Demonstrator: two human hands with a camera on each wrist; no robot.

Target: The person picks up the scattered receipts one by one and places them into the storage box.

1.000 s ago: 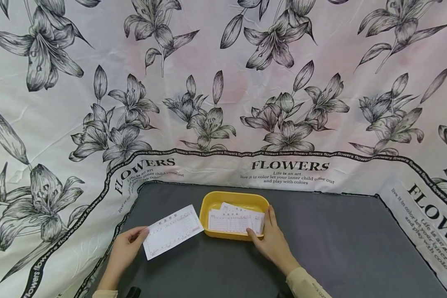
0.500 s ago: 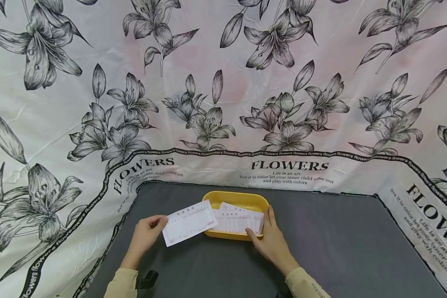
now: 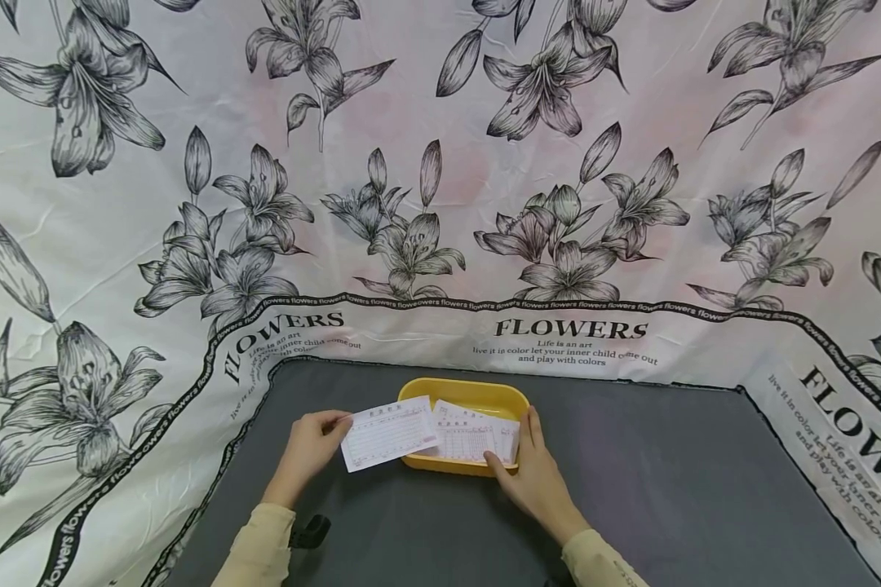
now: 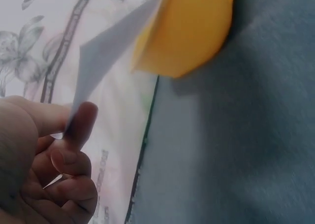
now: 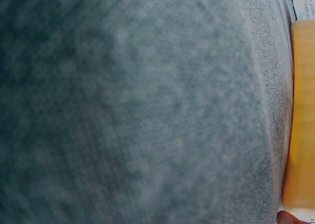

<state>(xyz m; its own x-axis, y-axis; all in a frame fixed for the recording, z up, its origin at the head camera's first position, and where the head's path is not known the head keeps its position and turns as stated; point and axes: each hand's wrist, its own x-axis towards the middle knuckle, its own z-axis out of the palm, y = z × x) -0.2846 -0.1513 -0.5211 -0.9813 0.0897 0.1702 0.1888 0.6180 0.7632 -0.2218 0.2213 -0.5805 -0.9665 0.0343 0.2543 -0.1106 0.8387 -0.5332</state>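
Note:
My left hand (image 3: 308, 452) pinches a white printed form slip (image 3: 389, 434) by its left edge, between thumb and fingers. The slip is tilted, and its right end overlaps the left side of a yellow plastic tray (image 3: 484, 393). In the left wrist view the same slip (image 4: 110, 49) appears nearly edge-on beside the tray (image 4: 197, 32). Several similar printed slips (image 3: 470, 442) lie overlapping inside the tray. At the tray's right front corner my right hand (image 3: 539, 481) grips the side, thumb over the front rim by the slips. The right wrist view shows mostly cloth.
A dark grey cloth (image 3: 631, 489) covers the table under the tray. Behind and at both sides hangs a white sheet (image 3: 411, 334) printed with flowers and lettering. Near my left sleeve a black strap (image 3: 310, 532) sticks out.
My left hand has moved right and slightly up with the slip, which now overlaps the tray's left part and covers some slips there. The right hand and tray stay put.

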